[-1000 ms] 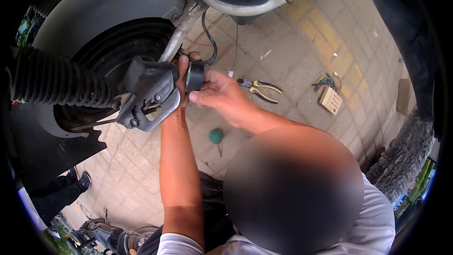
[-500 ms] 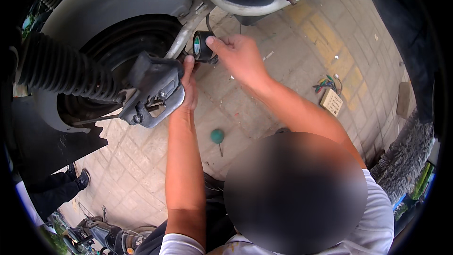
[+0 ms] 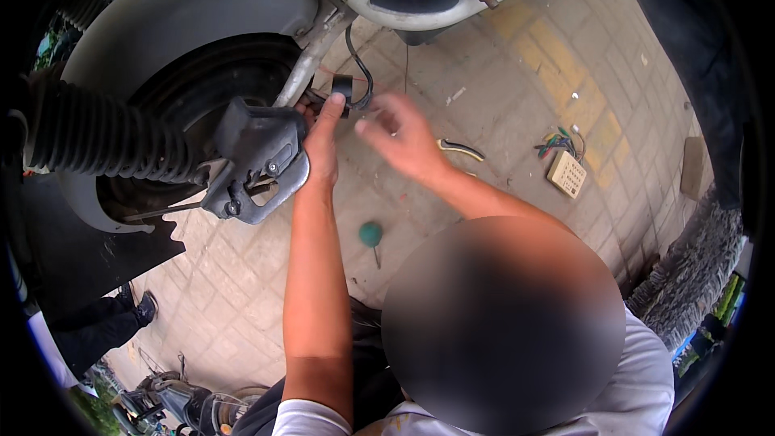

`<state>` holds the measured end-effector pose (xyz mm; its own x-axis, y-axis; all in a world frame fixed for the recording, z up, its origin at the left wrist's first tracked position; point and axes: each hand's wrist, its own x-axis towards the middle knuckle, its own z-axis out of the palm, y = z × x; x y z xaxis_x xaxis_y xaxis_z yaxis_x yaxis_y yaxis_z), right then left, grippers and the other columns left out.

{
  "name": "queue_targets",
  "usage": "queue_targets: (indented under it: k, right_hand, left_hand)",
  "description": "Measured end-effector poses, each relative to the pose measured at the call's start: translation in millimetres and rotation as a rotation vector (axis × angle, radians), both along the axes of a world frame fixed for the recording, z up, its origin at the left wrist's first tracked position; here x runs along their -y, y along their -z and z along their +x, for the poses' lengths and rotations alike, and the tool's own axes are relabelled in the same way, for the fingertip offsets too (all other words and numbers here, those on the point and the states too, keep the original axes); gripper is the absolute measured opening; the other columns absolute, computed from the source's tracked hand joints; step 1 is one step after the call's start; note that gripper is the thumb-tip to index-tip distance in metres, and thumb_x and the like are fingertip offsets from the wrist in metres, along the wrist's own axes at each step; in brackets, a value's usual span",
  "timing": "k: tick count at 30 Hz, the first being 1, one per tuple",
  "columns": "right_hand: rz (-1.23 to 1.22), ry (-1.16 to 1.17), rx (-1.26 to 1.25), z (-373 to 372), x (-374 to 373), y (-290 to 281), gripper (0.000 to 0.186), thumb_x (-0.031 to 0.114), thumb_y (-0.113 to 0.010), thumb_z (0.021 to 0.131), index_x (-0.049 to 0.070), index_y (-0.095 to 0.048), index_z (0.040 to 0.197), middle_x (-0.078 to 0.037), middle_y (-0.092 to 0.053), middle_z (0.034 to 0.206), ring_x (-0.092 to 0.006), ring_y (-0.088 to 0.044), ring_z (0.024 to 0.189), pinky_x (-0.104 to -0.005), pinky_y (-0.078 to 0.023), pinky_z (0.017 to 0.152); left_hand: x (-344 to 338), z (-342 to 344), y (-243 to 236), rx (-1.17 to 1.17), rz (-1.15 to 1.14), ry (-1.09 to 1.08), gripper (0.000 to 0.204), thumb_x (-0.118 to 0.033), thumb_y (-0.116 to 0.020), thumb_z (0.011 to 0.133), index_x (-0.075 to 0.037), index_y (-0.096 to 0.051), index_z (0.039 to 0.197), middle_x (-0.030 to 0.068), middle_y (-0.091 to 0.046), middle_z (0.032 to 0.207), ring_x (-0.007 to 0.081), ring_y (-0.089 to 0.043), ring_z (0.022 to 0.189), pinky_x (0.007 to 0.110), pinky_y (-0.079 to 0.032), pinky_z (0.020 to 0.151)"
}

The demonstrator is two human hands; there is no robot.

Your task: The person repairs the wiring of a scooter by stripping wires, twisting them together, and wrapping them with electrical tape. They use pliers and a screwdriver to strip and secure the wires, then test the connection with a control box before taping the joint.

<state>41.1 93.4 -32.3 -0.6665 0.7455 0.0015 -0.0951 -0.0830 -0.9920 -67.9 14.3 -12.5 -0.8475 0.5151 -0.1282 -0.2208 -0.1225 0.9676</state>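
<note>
Beside the scooter's wheel (image 3: 234, 73), my left hand (image 3: 323, 145) is closed, its thumb pressed on a roll of black electrical tape (image 3: 343, 83). Its other fingers are mostly hidden behind a dark metal bracket (image 3: 262, 149). A black cable (image 3: 359, 56) drops from the frame and passes close by the tape. A thin red wire shows beside the roll. My right hand (image 3: 404, 137) is just right of the tape, somewhat blurred, with its fingers apart and nothing visible in it.
Pliers (image 3: 462, 148) with black and yellow handles lie on the paving beyond my right hand. Farther right is a beige tester box (image 3: 567, 173) with coloured leads. A green-headed screwdriver (image 3: 370, 234) lies between my forearms. A ribbed black shock-absorber boot (image 3: 113, 133) crosses the left side.
My right hand has let go of the tape roll and drawn down and away. The roll now sits under my left thumb, and the pliers have come into sight.
</note>
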Motion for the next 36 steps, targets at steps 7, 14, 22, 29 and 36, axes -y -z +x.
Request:
queue_targets:
  k: [7,14,22,29,36]
  right_hand:
    - [-0.14,-0.231,-0.014,-16,13,14,0.04,0.024,-0.075,0.081,-0.003,-0.058,0.104,-0.013,-0.055,0.11,-0.0198,-0.058,0.096,-0.0333,-0.049,0.079]
    - [-0.207,-0.313,0.139,5,20,-25,0.033,0.021,-0.071,0.086,-0.004,-0.059,0.102,-0.008,-0.061,0.095,-0.0152,-0.059,0.082,-0.0291,-0.05,0.075]
    - [-0.568,-0.248,-0.111,16,16,-73,0.025,0.017,-0.064,0.091,-0.004,-0.06,0.103,-0.005,-0.062,0.079,-0.0091,-0.054,0.062,-0.0243,-0.045,0.057]
    - [-0.032,-0.199,0.244,-15,-26,-86,0.036,0.029,-0.068,0.086,-0.007,-0.066,0.081,-0.011,-0.062,0.062,-0.0147,-0.057,0.051,-0.0316,-0.046,0.049]
    - [0.337,-0.113,0.443,-39,-55,-64,0.049,0.041,-0.069,0.081,-0.005,-0.061,0.064,-0.016,-0.057,0.055,-0.0266,-0.057,0.054,-0.0389,-0.046,0.055]
  left_hand:
    - [5,4,-2,0.155,0.073,0.046,0.027,-0.014,-0.072,0.085,-0.004,-0.057,0.105,0.0064,-0.062,0.097,0.0152,-0.059,0.089,0.028,-0.047,0.082]
    - [24,-16,31,0.048,0.005,0.065,0.016,-0.02,-0.067,0.09,-0.006,-0.059,0.094,0.0033,-0.063,0.087,0.0125,-0.057,0.083,0.027,-0.046,0.075]
    - [18,-10,34,0.238,0.146,0.072,0.021,-0.03,-0.06,0.095,-0.01,-0.056,0.089,0.0062,-0.062,0.089,0.0164,-0.059,0.075,0.027,-0.048,0.066]
    - [13,3,21,0.34,0.349,0.15,0.021,-0.025,-0.058,0.095,-0.009,-0.054,0.108,0.0071,-0.062,0.102,0.0227,-0.06,0.1,0.038,-0.048,0.092]
    - [-8,12,-1,0.177,0.157,-0.016,0.016,-0.014,-0.064,0.09,-0.007,-0.054,0.101,0.0073,-0.064,0.096,0.0161,-0.06,0.088,0.033,-0.048,0.082]
